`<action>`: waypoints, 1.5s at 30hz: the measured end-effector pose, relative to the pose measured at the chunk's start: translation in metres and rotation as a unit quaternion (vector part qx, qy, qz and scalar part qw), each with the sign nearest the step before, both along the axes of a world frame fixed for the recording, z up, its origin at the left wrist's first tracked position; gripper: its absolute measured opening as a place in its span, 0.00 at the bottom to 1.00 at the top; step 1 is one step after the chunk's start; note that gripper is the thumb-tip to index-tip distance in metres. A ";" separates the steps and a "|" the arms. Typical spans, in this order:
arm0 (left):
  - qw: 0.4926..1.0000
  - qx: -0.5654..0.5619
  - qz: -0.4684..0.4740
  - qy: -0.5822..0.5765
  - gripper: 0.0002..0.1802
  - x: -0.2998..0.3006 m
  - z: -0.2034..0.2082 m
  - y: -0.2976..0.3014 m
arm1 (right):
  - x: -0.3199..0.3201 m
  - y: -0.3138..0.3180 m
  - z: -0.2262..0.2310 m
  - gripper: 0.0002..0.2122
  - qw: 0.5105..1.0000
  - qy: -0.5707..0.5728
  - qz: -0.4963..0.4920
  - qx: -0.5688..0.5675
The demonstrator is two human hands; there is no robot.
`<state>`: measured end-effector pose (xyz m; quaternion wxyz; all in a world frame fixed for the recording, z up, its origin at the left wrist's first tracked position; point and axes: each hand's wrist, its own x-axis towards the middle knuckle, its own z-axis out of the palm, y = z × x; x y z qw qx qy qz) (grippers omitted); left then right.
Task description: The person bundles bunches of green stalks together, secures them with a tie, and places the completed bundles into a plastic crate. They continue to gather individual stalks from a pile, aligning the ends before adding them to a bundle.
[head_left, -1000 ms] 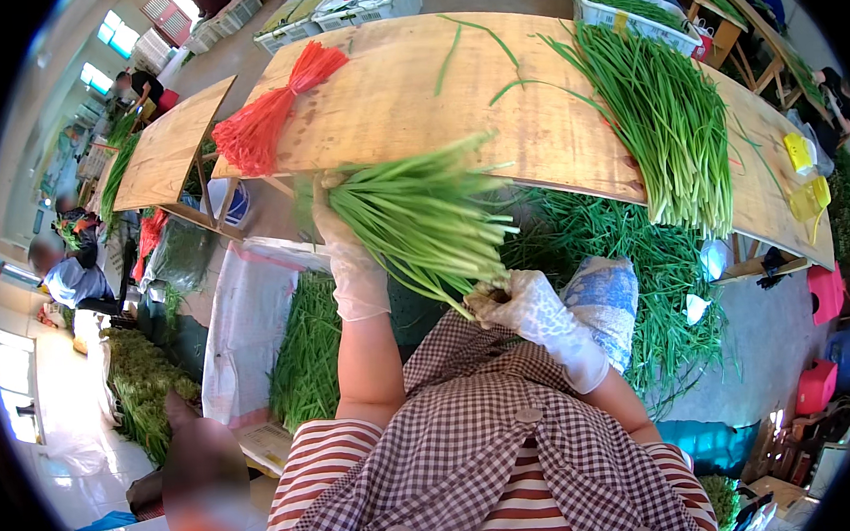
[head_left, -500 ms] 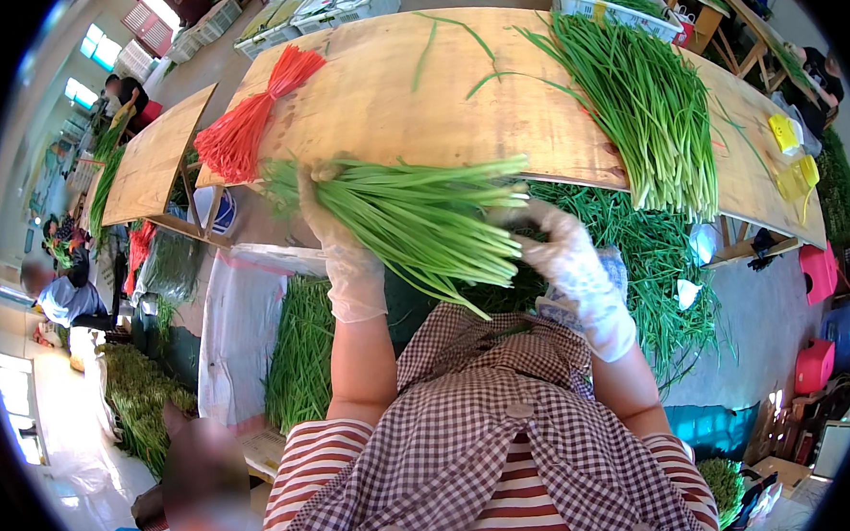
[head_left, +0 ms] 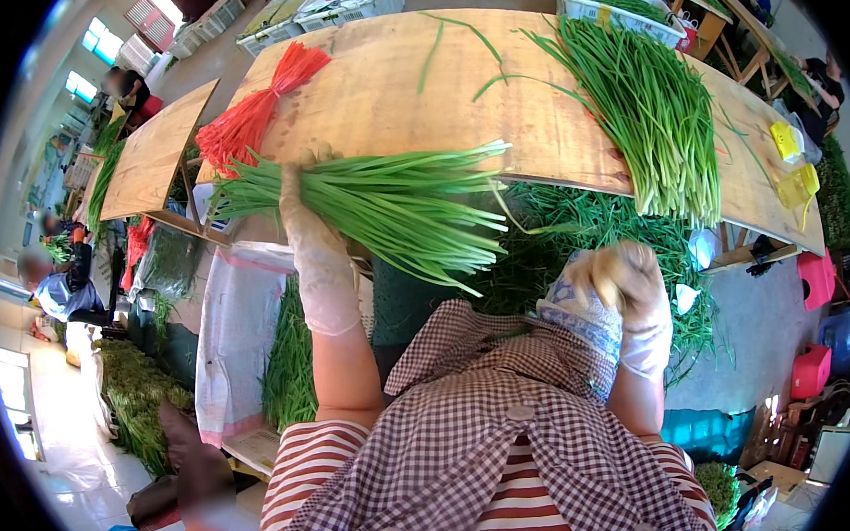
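My gloved left hand (head_left: 304,200) grips a bunch of garlic chives (head_left: 392,185) near its leafy end. The pale cut ends point right, and the bunch is held level just over the near edge of the wooden table (head_left: 406,93). A pale, limp strand (head_left: 524,224) curves down beside the cut ends. My gloved right hand (head_left: 628,279) is apart from the bunch, above my right thigh, with its fingers curled in; whatever may be in them is hidden. Loose green leaves (head_left: 678,329) lie heaped below it.
Red ties (head_left: 259,116) lie bundled at the table's left. A large pile of chives (head_left: 643,110) covers its right part, with yellow containers (head_left: 796,184) beyond. A white sack (head_left: 246,342) stands at my left. White crates (head_left: 349,5) stand behind. Other people sit at tables on both sides.
My right hand has left the bunch's cut ends and moved right and down toward me. My left hand has shifted the bunch slightly left. The pale strand now shows by the cut ends.
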<state>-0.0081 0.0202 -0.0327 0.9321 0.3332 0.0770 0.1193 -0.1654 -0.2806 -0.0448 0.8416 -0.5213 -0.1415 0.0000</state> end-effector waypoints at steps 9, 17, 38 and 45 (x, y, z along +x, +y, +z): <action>0.991 -0.077 -0.106 0.012 0.10 0.000 -0.021 -0.022 | 0.064 0.060 -0.003 0.11 0.966 0.102 -0.192 -0.137; 0.992 -0.064 -0.070 0.078 0.08 -0.001 -0.017 -0.013 | 0.053 0.047 -0.008 0.07 0.928 0.009 -0.222 -0.298; 0.986 -0.111 -0.105 0.063 0.10 0.003 -0.015 -0.020 | 0.075 0.048 -0.004 0.19 0.934 -0.056 -0.323 -0.142; 0.977 -0.123 -0.172 0.017 0.08 0.005 -0.023 -0.023 | 0.072 0.043 0.010 0.19 0.887 -0.099 -0.320 -0.317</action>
